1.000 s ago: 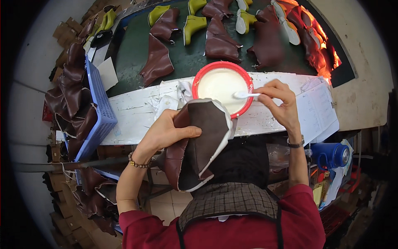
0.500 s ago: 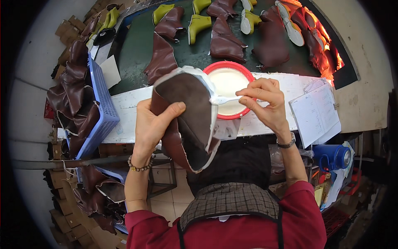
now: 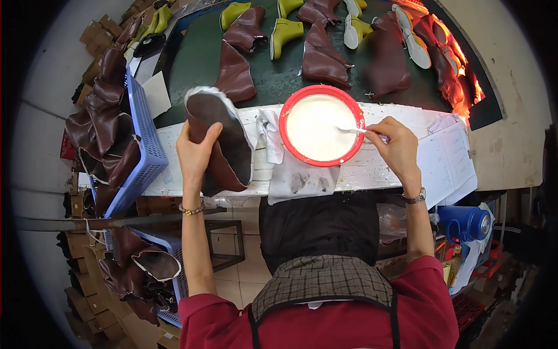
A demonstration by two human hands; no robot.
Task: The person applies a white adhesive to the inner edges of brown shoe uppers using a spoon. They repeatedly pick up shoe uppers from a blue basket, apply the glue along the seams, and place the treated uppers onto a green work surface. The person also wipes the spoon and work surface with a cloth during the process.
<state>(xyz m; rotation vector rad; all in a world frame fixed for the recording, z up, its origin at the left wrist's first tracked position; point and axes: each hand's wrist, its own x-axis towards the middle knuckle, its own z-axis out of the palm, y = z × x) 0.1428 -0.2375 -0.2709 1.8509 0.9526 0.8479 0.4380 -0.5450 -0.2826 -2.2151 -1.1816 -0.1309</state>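
My left hand (image 3: 195,156) grips a brown leather boot upper (image 3: 224,139) with its pale-edged sole side turned up, held over the left part of the white work ledge (image 3: 360,171). My right hand (image 3: 395,144) holds a brush (image 3: 356,130) whose tip lies in the white glue of a red bowl (image 3: 321,124). The bowl stands on the ledge between my two hands. A stained white cloth (image 3: 302,180) lies under and in front of the bowl.
A dark green belt (image 3: 273,72) behind the ledge carries several brown boot uppers (image 3: 322,58) and yellow-green lasts (image 3: 286,32). A blue basket (image 3: 139,148) of brown uppers stands at left, another blue basket (image 3: 165,273) lower down. Papers (image 3: 453,163) lie right; a blue jug (image 3: 465,224) sits below.
My left hand has carried the boot upper leftward, away from the bowl. My right hand has put the brush back into the glue in the red bowl.
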